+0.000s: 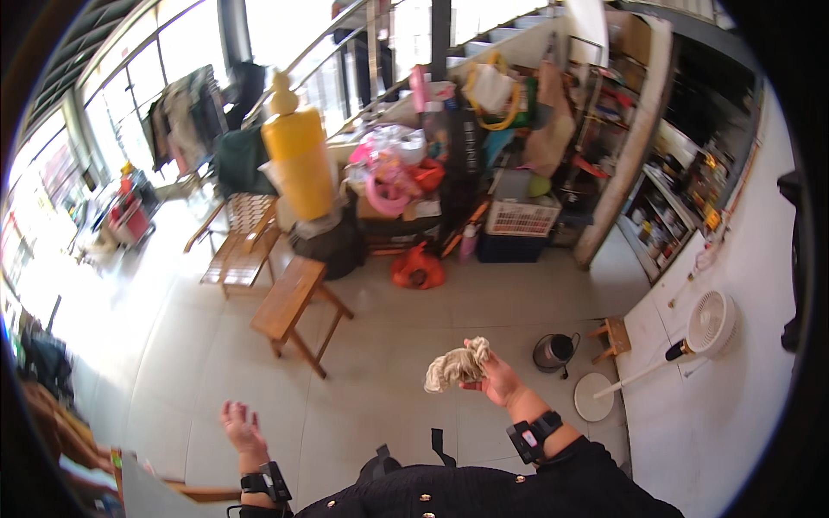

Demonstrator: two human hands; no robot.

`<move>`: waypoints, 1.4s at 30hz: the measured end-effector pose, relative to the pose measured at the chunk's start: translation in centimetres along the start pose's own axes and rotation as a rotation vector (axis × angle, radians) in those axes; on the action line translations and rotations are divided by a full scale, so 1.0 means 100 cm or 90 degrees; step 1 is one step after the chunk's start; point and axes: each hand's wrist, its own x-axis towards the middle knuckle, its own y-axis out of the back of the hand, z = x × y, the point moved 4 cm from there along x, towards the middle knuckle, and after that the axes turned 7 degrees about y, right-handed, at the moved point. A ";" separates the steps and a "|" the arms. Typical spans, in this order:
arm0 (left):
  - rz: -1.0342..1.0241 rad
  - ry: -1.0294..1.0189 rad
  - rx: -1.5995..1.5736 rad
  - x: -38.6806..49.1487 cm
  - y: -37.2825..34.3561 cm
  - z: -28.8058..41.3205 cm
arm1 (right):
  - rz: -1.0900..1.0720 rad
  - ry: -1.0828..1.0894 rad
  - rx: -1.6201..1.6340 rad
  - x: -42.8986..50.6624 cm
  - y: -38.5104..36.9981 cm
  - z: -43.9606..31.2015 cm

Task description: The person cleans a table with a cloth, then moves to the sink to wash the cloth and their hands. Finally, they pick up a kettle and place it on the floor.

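Note:
A crumpled, off-white cloth (456,368) is gripped in my right hand (500,381), held out in front of my body above the tiled floor. It bunches at the fingers and droops to the left. My left hand (243,428) is raised at the lower left, its fingers apart and nothing in it. A black device is strapped on each wrist. The nearest furniture ahead of my left hand is a wooden bench (291,301), standing apart from it on the floor.
Ahead stand a slatted wooden armchair (243,249), a yellow pump-shaped bottle (298,162), an orange plastic bag (418,267) and a plastic crate (523,217). On the right are a white pedestal fan (711,322), a dark round appliance (554,353) and a small wooden stool (612,338) by the wall.

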 end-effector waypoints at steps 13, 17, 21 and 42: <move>-1.221 0.791 0.712 -0.139 -0.454 -0.289 | 0.078 -0.327 -0.080 0.088 0.145 -0.051; -1.478 0.873 0.844 -0.186 -0.532 -0.351 | 0.214 -0.272 -0.003 0.088 0.200 -0.067; -1.563 0.898 0.941 -0.231 -0.595 -0.426 | 0.349 -0.182 0.179 0.082 0.276 -0.075; -1.601 0.901 1.037 -0.442 -1.073 -0.760 | 0.870 0.172 0.162 0.124 0.771 -0.345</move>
